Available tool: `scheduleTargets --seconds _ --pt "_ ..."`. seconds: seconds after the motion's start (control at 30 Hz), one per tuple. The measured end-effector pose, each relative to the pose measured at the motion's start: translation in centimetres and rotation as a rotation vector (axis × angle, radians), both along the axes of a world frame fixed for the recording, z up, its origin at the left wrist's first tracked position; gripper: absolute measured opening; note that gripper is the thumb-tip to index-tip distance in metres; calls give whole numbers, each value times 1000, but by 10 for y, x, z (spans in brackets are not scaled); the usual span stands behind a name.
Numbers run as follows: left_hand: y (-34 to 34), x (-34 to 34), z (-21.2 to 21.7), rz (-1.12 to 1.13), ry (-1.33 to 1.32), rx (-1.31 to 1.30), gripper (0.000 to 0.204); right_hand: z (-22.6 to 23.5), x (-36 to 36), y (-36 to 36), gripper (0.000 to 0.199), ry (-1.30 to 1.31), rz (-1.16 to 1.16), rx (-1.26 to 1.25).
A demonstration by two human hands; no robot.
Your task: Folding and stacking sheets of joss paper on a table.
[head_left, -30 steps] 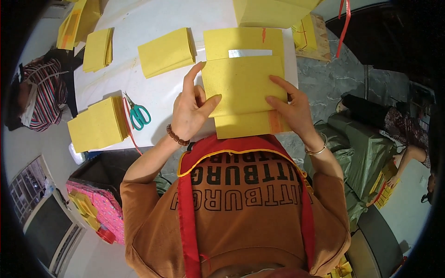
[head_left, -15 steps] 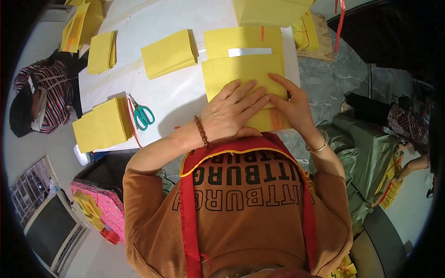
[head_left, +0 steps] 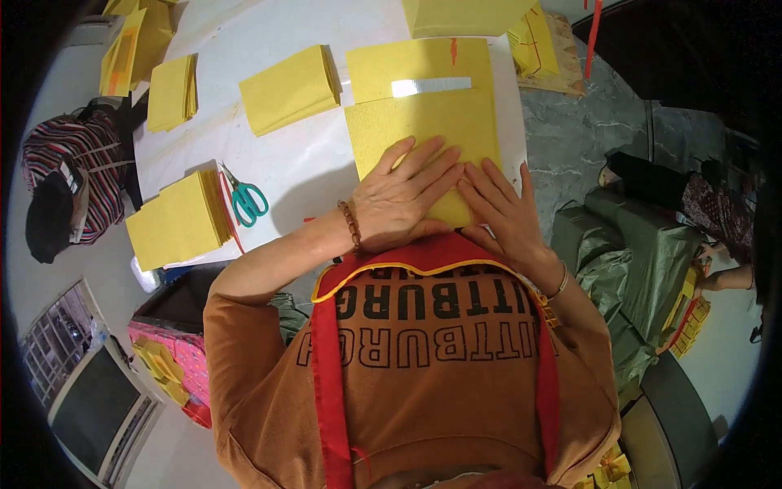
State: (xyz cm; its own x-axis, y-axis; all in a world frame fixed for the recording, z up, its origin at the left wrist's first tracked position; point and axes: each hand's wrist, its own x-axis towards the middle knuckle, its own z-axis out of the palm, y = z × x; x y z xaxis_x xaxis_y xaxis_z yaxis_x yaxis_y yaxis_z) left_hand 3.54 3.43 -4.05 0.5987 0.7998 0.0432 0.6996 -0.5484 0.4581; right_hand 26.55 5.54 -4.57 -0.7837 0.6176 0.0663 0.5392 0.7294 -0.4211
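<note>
A yellow paper sheet (head_left: 383, 122) lies over more yellow paper at the table's near edge. Just beyond its upper edge is a silver strip (head_left: 432, 86), and an orange mark shows on the paper farther up. My left hand (head_left: 411, 187), with a beaded bracelet at the wrist, lies flat on the sheet, fingers stretched. Flat on the sheet's right side rests my right hand (head_left: 507, 208), a bangle on its wrist, fingers spread. The fingertips of both hands nearly meet. The paper's near edge is partly hidden by my hands and the red apron (head_left: 407, 261).
On the white table (head_left: 220, 98) stand several stacks of yellow paper (head_left: 289, 90). Teal-handled scissors (head_left: 248, 202) lie by the near left stack (head_left: 181, 216). Green wrapped bundles (head_left: 643, 244) are at the right. One person (head_left: 77, 175) is at the left, another (head_left: 721, 216) at the right.
My right hand has gone from bent fingers near the paper's right edge to lying flat on it. The orange strip at the paper's near edge no longer shows. My left hand stays flat.
</note>
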Motion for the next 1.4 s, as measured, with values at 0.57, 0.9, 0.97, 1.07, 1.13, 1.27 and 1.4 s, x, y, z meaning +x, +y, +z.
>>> scheduleTargets --seconds 0.57,0.9,0.97,1.07,1.13,1.27,1.4 --pt "7 24 11 271 488 449 49 -6 -1 36 41 829 -377 -670" --pt "35 -114 34 548 -63 759 50 -16 5 39 36 561 -259 -483" --pt "40 -150 -8 621 71 793 51 -15 1 38 32 541 -252 -461" --pt "42 -181 -75 690 224 774 52 -11 -5 36 26 514 -266 -421" --pt "40 -186 -101 694 251 729 52 -11 -8 37 24 511 -277 -404" --pt "43 -189 -128 645 269 557 54 -9 -8 38 25 461 -236 -373" --pt "45 -194 -131 600 333 432 57 -7 -10 38 25 407 -256 -358"
